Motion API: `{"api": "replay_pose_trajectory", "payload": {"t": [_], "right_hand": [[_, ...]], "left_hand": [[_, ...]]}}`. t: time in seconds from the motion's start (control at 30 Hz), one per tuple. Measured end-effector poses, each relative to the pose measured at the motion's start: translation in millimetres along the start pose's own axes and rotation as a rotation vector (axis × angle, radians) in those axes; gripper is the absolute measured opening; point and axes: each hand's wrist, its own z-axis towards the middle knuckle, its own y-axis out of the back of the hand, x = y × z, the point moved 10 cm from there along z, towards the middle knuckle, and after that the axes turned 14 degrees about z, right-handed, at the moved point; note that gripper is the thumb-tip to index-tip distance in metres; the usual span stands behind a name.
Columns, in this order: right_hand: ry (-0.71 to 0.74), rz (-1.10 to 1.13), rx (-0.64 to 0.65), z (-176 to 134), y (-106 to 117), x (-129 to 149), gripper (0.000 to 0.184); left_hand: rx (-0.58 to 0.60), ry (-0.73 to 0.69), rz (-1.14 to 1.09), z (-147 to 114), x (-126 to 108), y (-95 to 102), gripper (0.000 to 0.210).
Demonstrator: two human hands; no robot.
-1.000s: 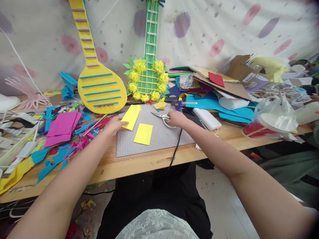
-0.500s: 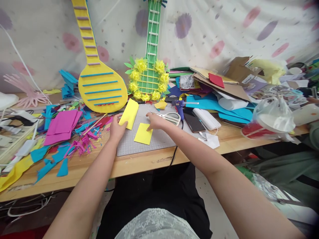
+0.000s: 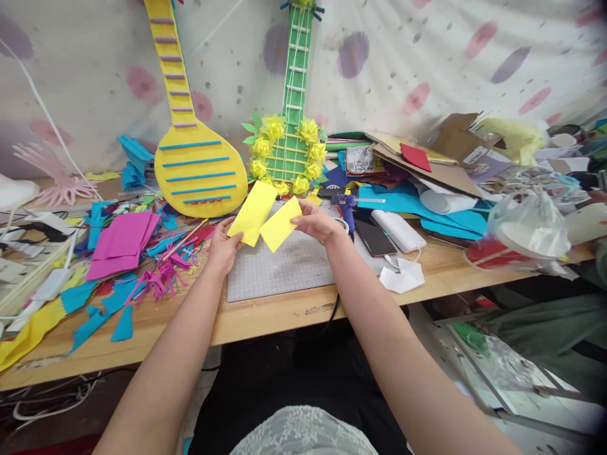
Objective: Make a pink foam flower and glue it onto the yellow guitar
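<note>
The bare left hand [image 3: 224, 250] has its thumb and fingers clamped on the lower left edge of a long bright-yellow rectangular paper-like sheet [image 3: 253, 212], which slants up and away from the fingertips, as it did half a second ago. The change is on the other side: the bare right hand [image 3: 318, 222], at the silver-bladed scissors with pale looped handles [image 3: 342, 224] a second ago and at the edge of a smaller bright-yellow rectangular paper-like sheet [image 3: 281, 226] half a second later, now has that smaller sheet pinched between thumb and fingers by its right edge. The smaller sheet, flat before, is now raised and tilted in front of those fingers, beside the long sheet (whether their edges touch, I cannot tell). Under both hands the grey gridded cutting mat [image 3: 284, 272] shows bare where the smaller sheet lay. The scissors, plain to see in the previous frame, are now mostly hidden behind the right hand, only a handle loop showing. Just right of those fingers stands the blue-purple glue gun [image 3: 348, 212], with the dark flat phone [image 3: 374, 235] farther right. Well left of the left fingers lie the stacked magenta rectangular sheets [image 3: 121, 246].
</note>
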Motion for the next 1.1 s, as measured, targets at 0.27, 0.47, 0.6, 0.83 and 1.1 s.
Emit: {"api": "replay_pose_trajectory", "payload": {"t": [0.27, 0.47, 0.6, 0.83, 1.1], "right_hand": [[0.078, 0.065, -0.365, 8, 39, -43, 0.051], [0.08, -0.141, -0.444, 9, 39, -49, 0.049], [0.098, -0.281, -0.474, 10, 36, -47, 0.051], [0.123, -0.457, -0.439, 12, 31, -43, 0.05], [0.148, -0.551, -0.449, 13, 29, -40, 0.049]], "left_hand": [[0.253, 0.254, -0.003, -11, 18, -34.4, 0.025], [0.319, 0.357, -0.148, -12, 20, -36.6, 0.035], [0.35, 0.343, -0.141, -14, 17, -38.9, 0.025], [0.291, 0.349, -0.099, -13, 16, -35.3, 0.023], [0.309, 0.332, -0.043, -15, 14, -36.8, 0.028]]}}
